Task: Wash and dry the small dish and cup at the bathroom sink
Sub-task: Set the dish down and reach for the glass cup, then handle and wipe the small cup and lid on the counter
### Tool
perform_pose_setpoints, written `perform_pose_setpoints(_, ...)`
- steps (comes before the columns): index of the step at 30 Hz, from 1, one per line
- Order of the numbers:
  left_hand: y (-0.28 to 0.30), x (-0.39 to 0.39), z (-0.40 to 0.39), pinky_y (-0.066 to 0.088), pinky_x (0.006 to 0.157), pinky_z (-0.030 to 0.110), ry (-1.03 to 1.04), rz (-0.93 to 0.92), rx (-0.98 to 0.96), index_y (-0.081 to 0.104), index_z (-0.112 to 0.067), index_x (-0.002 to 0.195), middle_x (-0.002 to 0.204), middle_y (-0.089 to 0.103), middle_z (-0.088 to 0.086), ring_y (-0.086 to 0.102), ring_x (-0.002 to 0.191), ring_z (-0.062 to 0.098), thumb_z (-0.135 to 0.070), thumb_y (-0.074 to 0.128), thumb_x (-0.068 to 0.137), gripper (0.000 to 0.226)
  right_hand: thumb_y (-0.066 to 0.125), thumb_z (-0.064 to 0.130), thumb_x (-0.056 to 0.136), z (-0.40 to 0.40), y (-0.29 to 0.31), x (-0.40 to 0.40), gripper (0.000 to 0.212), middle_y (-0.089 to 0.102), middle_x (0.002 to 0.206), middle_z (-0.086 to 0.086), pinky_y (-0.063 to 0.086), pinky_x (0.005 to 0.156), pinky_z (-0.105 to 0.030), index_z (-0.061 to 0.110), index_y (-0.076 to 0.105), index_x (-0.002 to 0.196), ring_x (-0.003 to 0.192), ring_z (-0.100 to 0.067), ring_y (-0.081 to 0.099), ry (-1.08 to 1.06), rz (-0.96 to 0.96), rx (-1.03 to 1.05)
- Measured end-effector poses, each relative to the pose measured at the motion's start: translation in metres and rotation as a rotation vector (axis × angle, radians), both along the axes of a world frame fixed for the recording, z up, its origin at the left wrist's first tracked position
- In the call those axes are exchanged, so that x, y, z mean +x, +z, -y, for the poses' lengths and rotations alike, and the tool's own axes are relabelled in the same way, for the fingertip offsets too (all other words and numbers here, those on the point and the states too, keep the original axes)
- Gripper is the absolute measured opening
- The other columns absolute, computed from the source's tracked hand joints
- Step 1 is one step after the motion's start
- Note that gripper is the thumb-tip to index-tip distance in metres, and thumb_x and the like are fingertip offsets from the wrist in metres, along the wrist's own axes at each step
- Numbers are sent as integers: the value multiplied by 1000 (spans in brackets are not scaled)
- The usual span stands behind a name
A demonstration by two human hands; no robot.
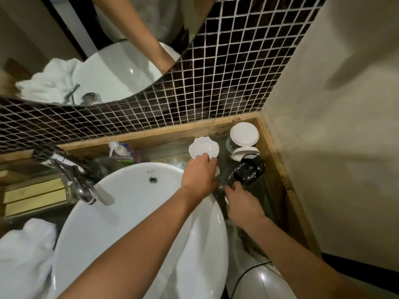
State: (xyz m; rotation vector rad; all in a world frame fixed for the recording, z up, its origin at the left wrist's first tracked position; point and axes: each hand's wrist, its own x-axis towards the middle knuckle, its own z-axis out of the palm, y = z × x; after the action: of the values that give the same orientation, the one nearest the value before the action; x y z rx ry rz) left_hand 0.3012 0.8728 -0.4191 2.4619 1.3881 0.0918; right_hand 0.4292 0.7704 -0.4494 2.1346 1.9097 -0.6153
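A small white scalloped dish (pixel 203 147) sits on the counter behind the white basin (pixel 133 212), near the back ledge. My left hand (pixel 199 175) reaches over the basin's right rim, and its fingers close on the dish's near edge. A dark glass cup (pixel 248 170) lies tilted on the counter to the right of the dish. My right hand (pixel 243 205) is just in front of the cup, fingertips touching its near end. Whether it grips the cup is not clear.
A chrome tap (pixel 82 186) stands left of the basin. White towels (pixel 23 255) lie at the lower left. A glass jar with a white lid (pixel 244 134) fills the back right corner. A pump bottle (pixel 117 148) stands behind the basin. The beige wall closes the right side.
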Motion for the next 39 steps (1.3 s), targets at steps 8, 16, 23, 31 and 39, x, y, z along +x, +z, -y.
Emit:
perform_pose_setpoints(8,-1,-32,-4,48,85,35,70,19,-9,60,-19,118,110,60,5,55,95,23,-29,71,82,39,68,13,82,-13,-2,-8,52,48,130,-14,55,66,-32,17,47,129,92,-23,63,109,137,18)
perform_pose_setpoints(16,6,-59,-25,40,87,35,109,19,-16,56,-20,127,112,57,4,51,99,24,-29,62,84,44,69,19,86,-48,27,-21,39,54,120,-9,56,69,-33,19,52,122,96,-24,61,182,111,134)
perform_pose_setpoints(23,8,-78,-37,38,80,31,166,46,23,60,-20,118,106,58,2,51,93,20,-31,61,84,35,62,19,90,-94,42,-33,31,57,112,-7,59,68,-39,17,56,121,88,-22,61,210,65,230)
perform_pose_setpoints(31,2,-103,-48,46,84,30,223,36,-13,61,-24,120,107,60,-1,55,92,17,-35,68,82,40,76,23,81,-151,23,-39,54,69,92,-1,50,58,-29,22,52,130,77,-19,67,167,74,232)
perform_pose_setpoints(39,-6,-99,-60,46,85,38,192,26,1,60,-19,117,108,61,6,56,95,25,-32,63,80,40,55,20,94,-168,17,-42,31,61,115,-6,51,80,-38,19,54,124,102,-27,62,171,7,126)
